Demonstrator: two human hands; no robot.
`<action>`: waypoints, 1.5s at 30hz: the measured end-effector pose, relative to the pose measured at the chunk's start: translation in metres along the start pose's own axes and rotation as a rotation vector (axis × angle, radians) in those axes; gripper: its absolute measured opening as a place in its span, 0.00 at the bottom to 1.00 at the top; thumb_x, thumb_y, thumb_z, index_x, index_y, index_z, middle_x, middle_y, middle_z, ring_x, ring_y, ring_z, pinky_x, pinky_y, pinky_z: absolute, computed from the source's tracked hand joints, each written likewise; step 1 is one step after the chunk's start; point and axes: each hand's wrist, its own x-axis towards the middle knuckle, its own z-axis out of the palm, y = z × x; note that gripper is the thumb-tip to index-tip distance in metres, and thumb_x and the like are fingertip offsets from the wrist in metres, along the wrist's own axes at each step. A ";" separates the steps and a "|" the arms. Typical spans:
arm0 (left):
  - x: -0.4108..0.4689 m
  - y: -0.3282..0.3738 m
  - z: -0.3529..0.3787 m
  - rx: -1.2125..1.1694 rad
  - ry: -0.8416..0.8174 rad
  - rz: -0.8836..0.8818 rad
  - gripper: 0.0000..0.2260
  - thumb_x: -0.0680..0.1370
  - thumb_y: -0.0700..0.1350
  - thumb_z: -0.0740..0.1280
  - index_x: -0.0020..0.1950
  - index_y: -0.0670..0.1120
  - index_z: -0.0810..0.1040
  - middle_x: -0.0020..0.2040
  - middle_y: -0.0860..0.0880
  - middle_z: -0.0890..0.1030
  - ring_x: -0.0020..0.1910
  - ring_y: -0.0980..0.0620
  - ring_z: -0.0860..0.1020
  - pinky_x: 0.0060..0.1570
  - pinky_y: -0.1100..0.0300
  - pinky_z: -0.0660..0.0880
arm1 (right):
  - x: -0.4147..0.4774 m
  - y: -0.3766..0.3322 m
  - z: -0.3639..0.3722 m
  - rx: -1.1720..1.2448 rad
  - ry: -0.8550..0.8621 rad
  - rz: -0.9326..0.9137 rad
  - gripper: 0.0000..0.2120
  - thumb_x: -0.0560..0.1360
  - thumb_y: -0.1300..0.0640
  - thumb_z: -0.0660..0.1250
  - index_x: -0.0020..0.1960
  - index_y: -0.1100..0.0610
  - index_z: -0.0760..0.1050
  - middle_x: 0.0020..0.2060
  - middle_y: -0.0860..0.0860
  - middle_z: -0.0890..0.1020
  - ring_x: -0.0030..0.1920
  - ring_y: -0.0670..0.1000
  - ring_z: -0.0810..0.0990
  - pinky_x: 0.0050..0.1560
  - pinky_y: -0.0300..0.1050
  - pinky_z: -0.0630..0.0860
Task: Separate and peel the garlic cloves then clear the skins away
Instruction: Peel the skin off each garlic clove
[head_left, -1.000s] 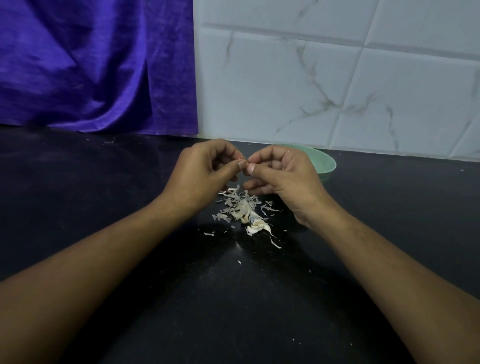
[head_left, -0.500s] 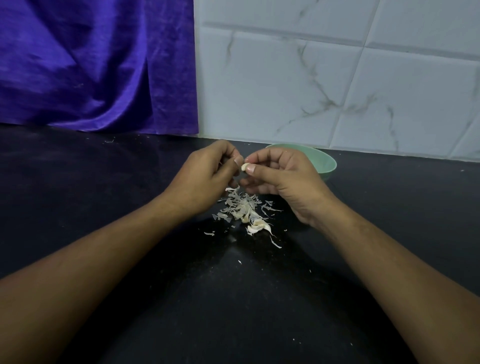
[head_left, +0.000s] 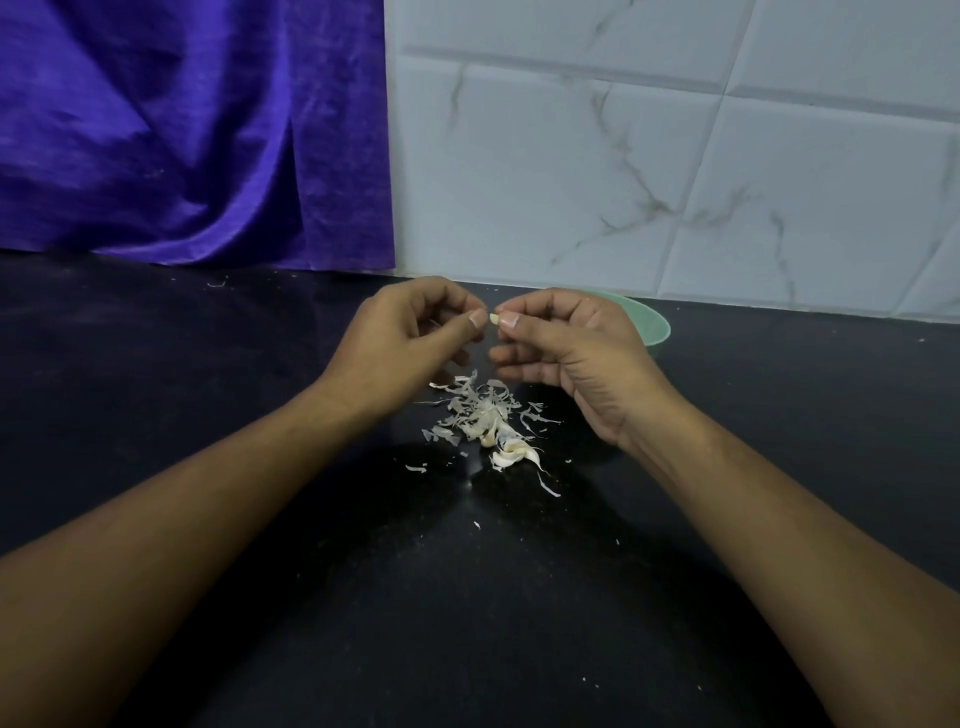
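A small pale garlic clove (head_left: 493, 318) sits between my two thumbs above the black counter (head_left: 260, 415). My right hand (head_left: 566, 353) pinches it between thumb and curled fingers. My left hand (head_left: 405, 343) has its fingers curled, with the thumb tip at the clove's left end. Below the hands lies a heap of thin white garlic skins (head_left: 483, 410), with a few unpeeled cloves (head_left: 514, 454) at its near end. Most of the held clove is hidden by my fingers.
A light green bowl (head_left: 652, 325) stands behind my right hand near the white marbled tile wall (head_left: 623, 156). A purple cloth (head_left: 182, 130) hangs at the back left. Small skin flecks are scattered over the counter.
Both hands stay over the heap. The clove became visible between the thumbs, and my left thumb has shifted slightly along it.
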 end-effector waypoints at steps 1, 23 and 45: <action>0.000 0.001 0.000 -0.030 -0.005 0.006 0.05 0.81 0.46 0.72 0.53 0.47 0.84 0.45 0.46 0.86 0.43 0.46 0.86 0.44 0.41 0.85 | 0.000 0.000 0.000 -0.003 -0.001 -0.003 0.04 0.77 0.65 0.72 0.52 0.63 0.81 0.40 0.55 0.87 0.39 0.52 0.86 0.46 0.48 0.86; 0.001 -0.003 0.008 -0.096 -0.019 -0.054 0.06 0.84 0.43 0.68 0.50 0.42 0.81 0.45 0.41 0.85 0.42 0.47 0.85 0.40 0.49 0.84 | -0.001 0.007 0.005 -0.270 -0.013 -0.214 0.06 0.76 0.69 0.73 0.53 0.66 0.82 0.41 0.64 0.85 0.35 0.55 0.85 0.36 0.42 0.81; -0.002 0.005 0.006 -0.135 -0.013 -0.059 0.06 0.80 0.43 0.73 0.55 0.42 0.81 0.48 0.40 0.85 0.46 0.38 0.86 0.43 0.37 0.84 | 0.000 0.006 0.003 -0.168 0.042 -0.216 0.08 0.77 0.69 0.72 0.56 0.64 0.83 0.44 0.63 0.87 0.39 0.53 0.85 0.42 0.42 0.83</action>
